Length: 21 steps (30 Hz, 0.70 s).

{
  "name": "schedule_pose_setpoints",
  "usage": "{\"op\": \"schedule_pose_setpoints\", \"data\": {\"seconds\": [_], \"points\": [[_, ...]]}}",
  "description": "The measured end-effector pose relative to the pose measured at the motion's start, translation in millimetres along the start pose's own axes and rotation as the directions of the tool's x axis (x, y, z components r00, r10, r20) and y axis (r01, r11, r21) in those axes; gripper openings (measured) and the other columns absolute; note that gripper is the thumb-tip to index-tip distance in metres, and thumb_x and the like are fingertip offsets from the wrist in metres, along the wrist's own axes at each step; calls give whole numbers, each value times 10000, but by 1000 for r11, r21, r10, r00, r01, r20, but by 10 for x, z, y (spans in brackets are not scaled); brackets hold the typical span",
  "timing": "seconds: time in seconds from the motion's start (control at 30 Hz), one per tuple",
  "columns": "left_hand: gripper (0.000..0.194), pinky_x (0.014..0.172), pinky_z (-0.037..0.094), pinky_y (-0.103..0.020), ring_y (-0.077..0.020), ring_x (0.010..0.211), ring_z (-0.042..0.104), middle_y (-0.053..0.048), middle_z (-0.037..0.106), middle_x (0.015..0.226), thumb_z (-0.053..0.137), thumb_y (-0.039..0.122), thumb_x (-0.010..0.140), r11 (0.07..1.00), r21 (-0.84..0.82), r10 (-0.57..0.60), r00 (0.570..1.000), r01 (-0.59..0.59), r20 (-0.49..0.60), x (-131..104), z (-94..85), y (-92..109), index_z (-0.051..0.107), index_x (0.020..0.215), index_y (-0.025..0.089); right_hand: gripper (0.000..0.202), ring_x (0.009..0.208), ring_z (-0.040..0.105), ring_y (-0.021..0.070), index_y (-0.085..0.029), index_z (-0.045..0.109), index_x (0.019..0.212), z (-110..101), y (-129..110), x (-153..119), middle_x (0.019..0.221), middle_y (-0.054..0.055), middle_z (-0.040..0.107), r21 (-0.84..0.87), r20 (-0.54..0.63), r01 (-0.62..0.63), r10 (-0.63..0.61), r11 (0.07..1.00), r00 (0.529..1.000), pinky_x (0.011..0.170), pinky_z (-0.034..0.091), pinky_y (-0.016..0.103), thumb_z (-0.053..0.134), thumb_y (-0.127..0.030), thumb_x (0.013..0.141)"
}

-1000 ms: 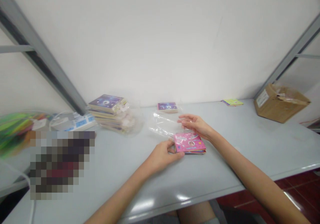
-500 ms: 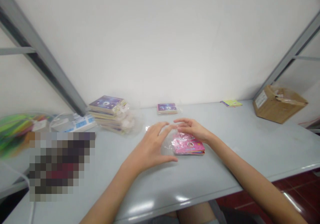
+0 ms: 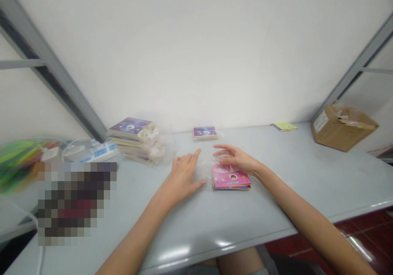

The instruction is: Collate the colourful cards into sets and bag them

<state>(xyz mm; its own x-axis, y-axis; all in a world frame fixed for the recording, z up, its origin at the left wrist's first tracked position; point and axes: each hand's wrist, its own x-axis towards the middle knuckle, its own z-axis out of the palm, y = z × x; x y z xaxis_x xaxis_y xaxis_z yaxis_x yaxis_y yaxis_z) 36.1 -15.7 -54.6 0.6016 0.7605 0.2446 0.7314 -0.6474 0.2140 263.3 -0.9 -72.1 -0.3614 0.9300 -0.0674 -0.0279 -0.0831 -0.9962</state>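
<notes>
A small stack of pink booklets (image 3: 231,179) lies on the grey table in front of me. Clear plastic film (image 3: 203,170) spreads flat from its left side. My left hand (image 3: 183,177) is open over the left edge of that film, its thumb and index finger apart. Whether those fingers press on the film I cannot tell. Over the booklets' upper edge is my right hand (image 3: 236,159), open with its fingers loosely spread and its palm partly hiding the top cover.
Bagged purple-covered booklets (image 3: 132,137) are piled at the back left, beside a power strip (image 3: 102,150). Another purple pack (image 3: 205,133) lies near the wall. Yellow-green booklets (image 3: 285,126) and a cardboard box (image 3: 340,129) stand at the back right. Something pixelated (image 3: 76,203) is at left.
My left hand has moved a little left, away from the booklets. The crinkled plastic over their left part has flattened out to the left. My right hand has barely moved.
</notes>
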Motion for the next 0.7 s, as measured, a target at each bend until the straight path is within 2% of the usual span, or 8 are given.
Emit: {"op": "schedule_pose_setpoints", "data": {"seconds": [0.1,0.2,0.33,0.4,0.5,0.6,0.7], "points": [[805,938,255,-438,-280,1105,421,-130,488,1155,609,387,715,1000,0,-8,999,8,-46,15,22,-6,171,1350,158,618,613,535,56,-274,450,1191,-5,-25,-23,1063,39,538,31,31,-40,39,999,999,546,464,208,682,-198,623],[819,921,275,-420,-271,1086,429,-118,487,1144,614,413,710,1000,-7,16,998,-16,-55,16,49,32,170,1352,165,605,610,535,67,-268,466,1162,14,4,-5,989,23,557,-7,-3,-18,18,1000,1000,513,435,198,700,-226,607],[877,924,274,-418,-271,1074,426,-105,469,1164,633,470,672,998,-30,56,998,-55,16,-11,69,138,169,1361,190,287,542,481,65,-158,594,851,68,66,45,687,-19,556,-125,-57,80,-88,989,995,515,382,204,680,-332,640],[969,943,254,-434,-291,1112,395,-120,433,1216,655,528,615,998,-40,51,996,-48,70,-27,51,174,148,1370,193,256,523,450,62,-143,596,736,95,79,58,615,-29,530,-169,-94,136,-153,976,984,520,362,210,666,-374,651],[1045,963,227,-445,-309,1183,333,-141,375,1289,655,570,581,998,-57,25,992,-18,124,-38,7,160,99,1378,186,251,537,442,65,-150,591,712,126,76,57,626,-29,533,-196,-141,211,-240,958,960,536,358,215,655,-388,662],[947,962,217,-444,-294,1184,348,-143,385,1298,617,514,654,999,-42,1,994,4,112,-29,-10,82,96,1372,184,253,542,441,68,-156,588,730,118,54,47,653,-23,540,-213,-138,226,-258,951,956,540,364,218,632,-401,686],[886,949,209,-458,-292,1136,403,-149,439,1253,613,460,679,999,30,-33,997,31,74,-13,12,-3,126,1362,177,286,616,491,89,-172,603,853,1,3,21,774,3,576,-269,-128,198,-239,942,962,597,399,234,595,-422,715]]}}
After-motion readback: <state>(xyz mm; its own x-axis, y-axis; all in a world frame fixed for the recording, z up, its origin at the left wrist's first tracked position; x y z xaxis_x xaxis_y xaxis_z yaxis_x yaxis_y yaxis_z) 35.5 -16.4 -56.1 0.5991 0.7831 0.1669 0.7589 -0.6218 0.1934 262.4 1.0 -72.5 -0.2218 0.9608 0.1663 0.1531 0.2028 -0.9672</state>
